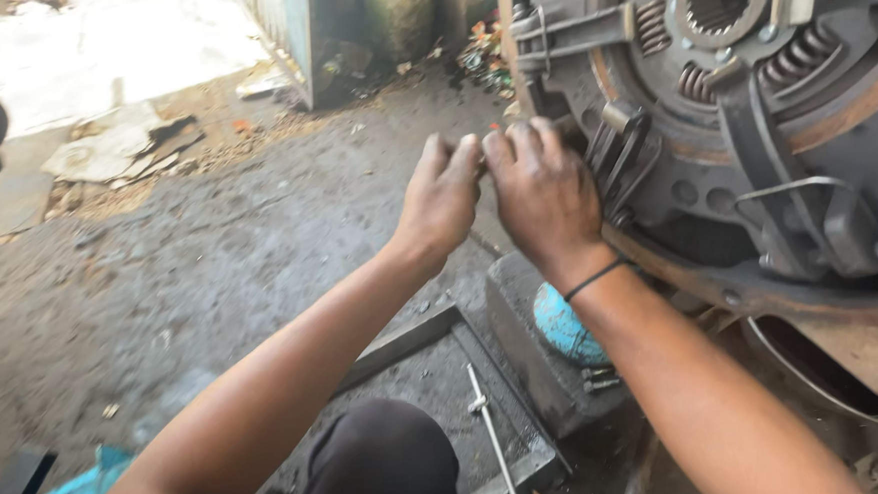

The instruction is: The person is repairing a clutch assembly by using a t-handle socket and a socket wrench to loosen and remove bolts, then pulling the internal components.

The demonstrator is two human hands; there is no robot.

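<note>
A large rusty clutch assembly [755, 160] with coil springs and a splined hub fills the right side. My right hand [544, 191], with a black band on the wrist, rests against its left rim by a metal lever [619, 152]. My left hand [441, 197] is just beside it, fingertips touching the right hand's fingers. Whatever small part the fingers pinch is hidden.
Below the hands lies a shallow dark metal tray [434, 337] holding a thin metal rod [494, 435]. A blue round object [563, 326] sits on a dark block. My knee [380, 466] is at the bottom. Dirty concrete floor, debris and a blue-green cabinet [293, 34] lie beyond.
</note>
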